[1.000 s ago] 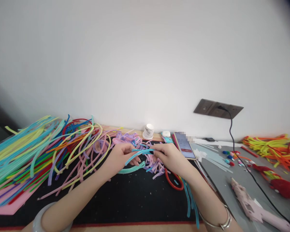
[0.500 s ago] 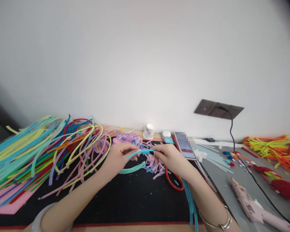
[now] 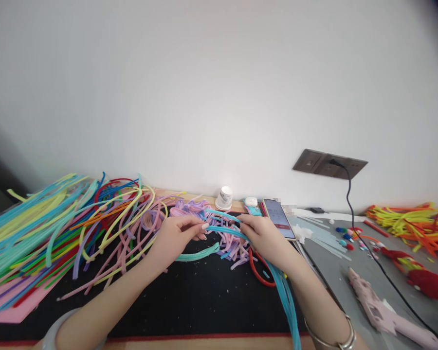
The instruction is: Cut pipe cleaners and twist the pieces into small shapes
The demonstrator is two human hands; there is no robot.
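Between my two hands stretch several light-blue pipe cleaners point(image 3: 224, 231). My left hand point(image 3: 177, 240) pinches their ends with thumb and fingertips. My right hand point(image 3: 264, 236) is closed around the strands farther along, and their long tails hang below the right forearm toward the table's front edge. Under and behind the hands lies a tangle of pink and lilac pipe cleaners point(image 3: 191, 209). A mint-green bundle point(image 3: 199, 254) rests on the black mat below the left fingers. Red-handled scissors point(image 3: 257, 274) lie below the right hand, their blades hidden.
At left is a big heap of colourful pipe cleaners point(image 3: 54, 228). A paper cup point(image 3: 225, 197) and a phone point(image 3: 279, 218) stand toward the wall. On the grey mat at right are glue sticks point(image 3: 326, 240), a pink glue gun point(image 3: 383, 311) and its cord point(image 3: 365, 253).
My right hand has shifted slightly to the right. More light-blue strands now show between the hands, and the left grip has moved to their ends.
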